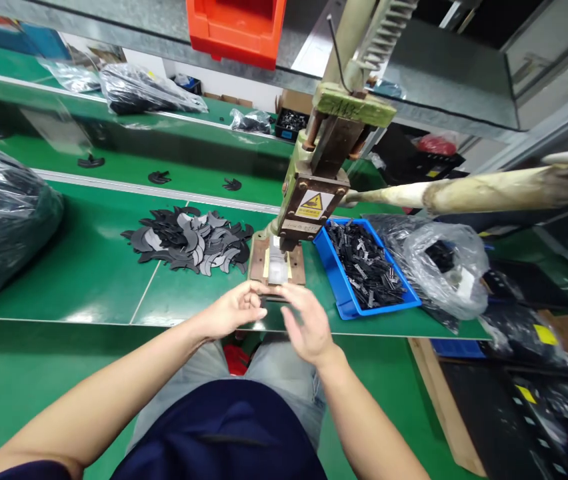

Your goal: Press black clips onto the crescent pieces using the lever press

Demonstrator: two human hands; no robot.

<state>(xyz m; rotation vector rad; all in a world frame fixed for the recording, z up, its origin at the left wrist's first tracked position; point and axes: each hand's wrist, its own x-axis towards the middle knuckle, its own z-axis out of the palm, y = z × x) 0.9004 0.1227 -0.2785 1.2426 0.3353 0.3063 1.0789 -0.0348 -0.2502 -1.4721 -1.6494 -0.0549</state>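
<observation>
At the front edge of the green-painted hand press [309, 193] my two hands meet over the table's rim. My left hand [234, 312] is curled, its index finger stretched along the press base and its thumb just below. A small dark edge shows by its fingertips, too little to make out. Opposite, my right hand [309, 327] has its fingers reaching toward the left fingertips, with the thumb held apart. Above the fingertips lies the press's metal fixture [278, 268]. Left of the press is a pile of curved black and grey pieces [191, 241].
A blue bin [347, 308] of small black parts stands right of the press, beside an open plastic bag [447, 280]. The press's long handle [489, 190] juts right. A large filled bag [4, 227] sits at left. An orange bin [237, 30] overhangs on the shelf.
</observation>
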